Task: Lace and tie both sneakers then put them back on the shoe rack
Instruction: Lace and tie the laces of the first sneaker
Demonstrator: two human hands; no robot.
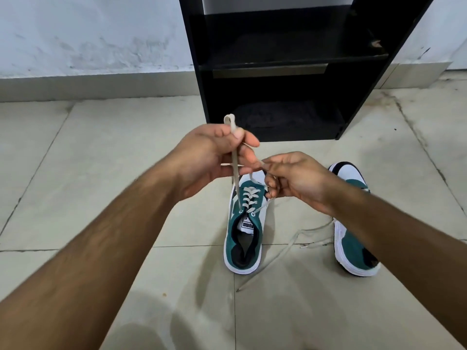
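- i see the left hand (pixel 214 152) raised above the near sneaker (pixel 244 228), its thumb and fingers pinched on the left lace end (pixel 235 173).
- this lace end goes up tight from the top left eyelet of the sneaker, passes through the fingers, and makes a small loop above the hand.
- the right hand (pixel 294 178) is just beside the left one, a little lower, with the fingers curled around the right lace end (pixel 257 162), which goes across toward the left hand.
- from the right hand a long free part of lace (pixel 275 256) falls down and lies over the tiled floor (pixel 101 198), ending near a tile joint in front of the sneaker.
- the near sneaker is green and white; it stands on the floor with the toe pointing to the shoe rack (pixel 290 72), and the lace is already crossed through its eyelets.
- i can read "puma" on the tongue label, upside down from my view.
- the second sneaker (pixel 353 236), same colours, lies on the floor at the right, partly hidden behind the right forearm, with its own loose lace (pixel 316 245) beside it.
- the black shoe rack stands against the white wall (pixel 88 34), behind both sneakers and apart from them.
- both sneakers are on the floor, not on the rack.
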